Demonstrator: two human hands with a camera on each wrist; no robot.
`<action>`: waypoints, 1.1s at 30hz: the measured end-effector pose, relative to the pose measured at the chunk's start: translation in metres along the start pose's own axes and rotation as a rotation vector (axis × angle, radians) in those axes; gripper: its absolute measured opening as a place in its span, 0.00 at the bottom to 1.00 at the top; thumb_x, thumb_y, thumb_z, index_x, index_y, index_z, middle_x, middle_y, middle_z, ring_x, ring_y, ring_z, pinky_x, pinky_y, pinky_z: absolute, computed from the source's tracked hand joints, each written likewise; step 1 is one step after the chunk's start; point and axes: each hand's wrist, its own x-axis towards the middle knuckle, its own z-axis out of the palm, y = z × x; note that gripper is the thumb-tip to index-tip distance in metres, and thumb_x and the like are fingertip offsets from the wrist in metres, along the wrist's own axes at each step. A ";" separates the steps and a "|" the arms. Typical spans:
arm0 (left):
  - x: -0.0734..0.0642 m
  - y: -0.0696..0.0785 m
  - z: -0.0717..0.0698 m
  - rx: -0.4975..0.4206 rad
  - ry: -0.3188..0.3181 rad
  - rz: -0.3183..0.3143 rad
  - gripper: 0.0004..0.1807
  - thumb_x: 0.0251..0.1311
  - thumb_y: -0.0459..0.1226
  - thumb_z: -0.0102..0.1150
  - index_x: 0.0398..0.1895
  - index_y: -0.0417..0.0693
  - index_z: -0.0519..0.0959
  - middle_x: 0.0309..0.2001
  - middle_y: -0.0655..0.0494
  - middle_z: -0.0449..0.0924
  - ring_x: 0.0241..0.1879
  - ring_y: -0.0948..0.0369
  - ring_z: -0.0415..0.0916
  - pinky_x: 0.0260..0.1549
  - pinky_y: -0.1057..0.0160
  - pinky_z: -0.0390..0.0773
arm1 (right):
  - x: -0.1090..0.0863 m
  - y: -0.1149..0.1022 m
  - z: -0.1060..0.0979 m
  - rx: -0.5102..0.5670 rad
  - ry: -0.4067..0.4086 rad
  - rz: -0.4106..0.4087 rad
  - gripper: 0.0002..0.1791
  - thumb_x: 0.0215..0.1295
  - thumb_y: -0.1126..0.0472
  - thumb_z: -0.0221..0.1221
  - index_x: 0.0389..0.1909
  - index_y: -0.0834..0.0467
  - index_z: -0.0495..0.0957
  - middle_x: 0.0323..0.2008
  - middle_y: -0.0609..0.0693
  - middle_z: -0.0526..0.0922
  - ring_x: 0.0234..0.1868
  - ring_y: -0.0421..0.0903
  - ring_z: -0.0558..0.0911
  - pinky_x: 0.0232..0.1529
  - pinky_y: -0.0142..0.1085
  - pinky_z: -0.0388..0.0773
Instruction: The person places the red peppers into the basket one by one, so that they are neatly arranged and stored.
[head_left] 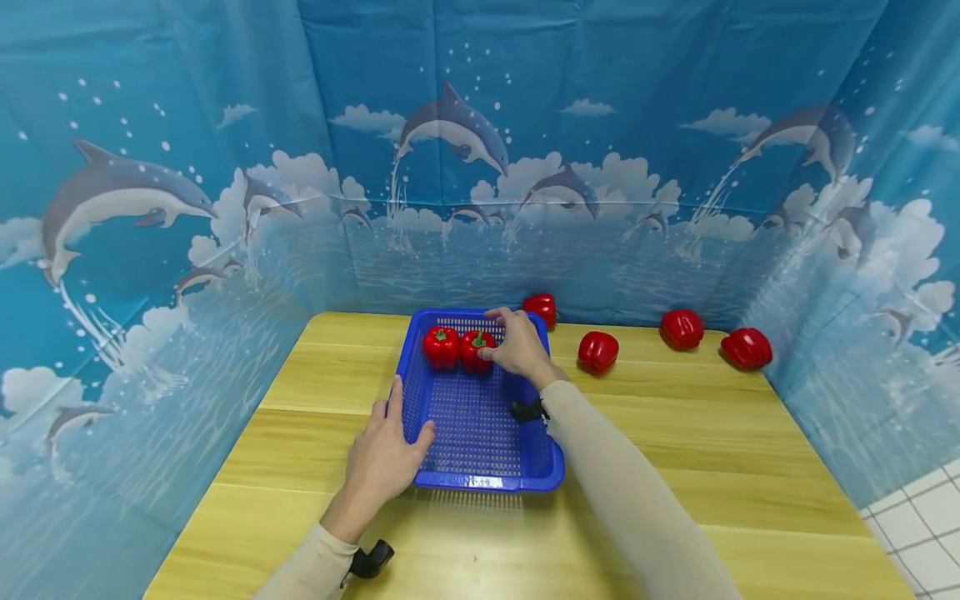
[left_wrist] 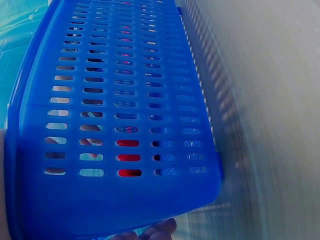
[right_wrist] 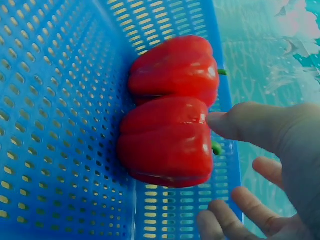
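A blue plastic basket (head_left: 472, 429) with slotted walls stands on the table. Two red bell peppers with green stems lie side by side near its far wall: the left pepper (head_left: 441, 348) and the right pepper (head_left: 476, 353). My right hand (head_left: 519, 343) is over the right pepper (right_wrist: 165, 142), thumb at its top and the other fingers spread apart from it. At the near left corner, my left hand (head_left: 386, 450) holds the basket, thumb over the rim and fingers along the outer left wall. Fingertips (left_wrist: 160, 231) show past the basket's corner in the left wrist view.
One red pepper (head_left: 542, 309) lies behind the basket's far right corner. Farther right on the wooden table (head_left: 712, 467) are a pepper (head_left: 597, 352), another pepper (head_left: 682, 329) and a third pepper (head_left: 747, 348). A dolphin-print curtain (head_left: 465, 242) hangs along the back and sides.
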 end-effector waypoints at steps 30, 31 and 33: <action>0.002 0.000 -0.002 -0.015 -0.006 -0.007 0.56 0.81 0.58 0.66 0.99 0.50 0.48 0.81 0.29 0.75 0.33 0.46 0.85 0.29 0.48 0.87 | -0.028 0.003 -0.053 0.099 -0.097 -0.080 0.34 0.85 0.54 0.70 0.84 0.59 0.74 0.81 0.68 0.77 0.78 0.72 0.83 0.75 0.66 0.85; 0.002 0.000 -0.002 -0.017 -0.009 -0.007 0.56 0.82 0.58 0.66 0.99 0.50 0.48 0.81 0.29 0.75 0.33 0.46 0.84 0.29 0.48 0.87 | -0.030 0.004 -0.054 0.096 -0.101 -0.076 0.34 0.85 0.54 0.70 0.84 0.59 0.74 0.81 0.68 0.77 0.78 0.72 0.83 0.75 0.67 0.84; 0.001 0.000 -0.002 -0.013 -0.014 -0.008 0.55 0.82 0.58 0.65 0.99 0.50 0.48 0.81 0.29 0.74 0.34 0.46 0.85 0.29 0.48 0.87 | -0.032 0.005 -0.056 0.091 -0.107 -0.073 0.34 0.85 0.54 0.69 0.84 0.59 0.74 0.81 0.67 0.77 0.78 0.72 0.83 0.76 0.67 0.84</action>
